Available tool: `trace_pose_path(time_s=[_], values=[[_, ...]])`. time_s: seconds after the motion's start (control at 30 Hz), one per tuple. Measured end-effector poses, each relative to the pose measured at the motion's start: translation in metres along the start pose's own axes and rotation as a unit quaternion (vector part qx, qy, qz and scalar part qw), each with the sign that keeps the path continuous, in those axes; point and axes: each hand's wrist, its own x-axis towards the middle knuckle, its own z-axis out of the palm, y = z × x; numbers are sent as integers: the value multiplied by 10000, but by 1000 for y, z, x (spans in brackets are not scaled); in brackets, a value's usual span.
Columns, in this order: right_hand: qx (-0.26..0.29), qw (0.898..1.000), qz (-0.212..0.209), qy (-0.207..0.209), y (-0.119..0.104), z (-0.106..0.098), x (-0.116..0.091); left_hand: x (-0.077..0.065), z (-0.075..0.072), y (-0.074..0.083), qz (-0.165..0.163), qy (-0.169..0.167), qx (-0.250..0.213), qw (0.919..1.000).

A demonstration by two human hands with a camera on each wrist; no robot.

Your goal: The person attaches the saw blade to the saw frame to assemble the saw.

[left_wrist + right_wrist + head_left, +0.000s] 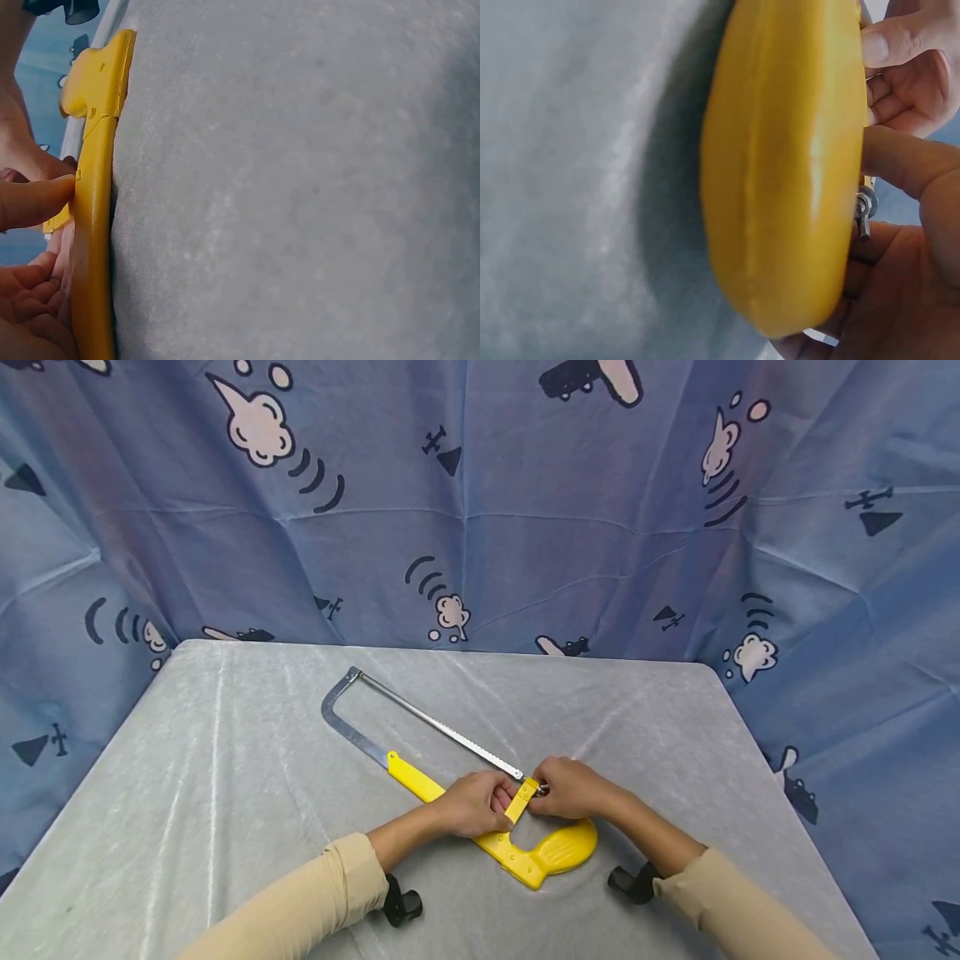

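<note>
Yellow hacksaw (415, 777): laid on the grey tabletop (675, 735), front end angled toward the far left corner, handle (566, 847) toward the near edge; blade (440, 725) turned to the far edge, probably so its fitting can be reached.
Left hand (471, 804): curled in a grip on the frame beside the yellow bracket (521, 802); by judgement, the saw is steadied there.
Wing nut (542, 790): surrounded narrowly by the curled fingers of the right hand (573, 789); firmness of contact cannot be told.
Obstructions: mid-frame covered by the left hand; close clearance left by the handle.
Surroundings: blue patterned curtain (525, 585) hung beyond the far edge.
</note>
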Motion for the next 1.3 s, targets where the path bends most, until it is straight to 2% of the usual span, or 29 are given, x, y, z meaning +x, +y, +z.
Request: trace_pose_path(time_s=[0.27, 0.5, 0.93, 1.3], values=[[-39, 10000, -41, 18, -1, -1, 0, 0, -1, 0, 36, 1, 11, 10000], [-159, 9993, -297, 160, -2, -2, -2, 0, -1, 0, 181, 38, 3, 9998], [35, 9995, -263, 151, -1, -5, -2, -1, -1, 1, 103, 34, 5, 9999], [-121, 9995, -247, 169, -2, -9, -3, -1, 0, 1, 67, 20, -29, 10000]])
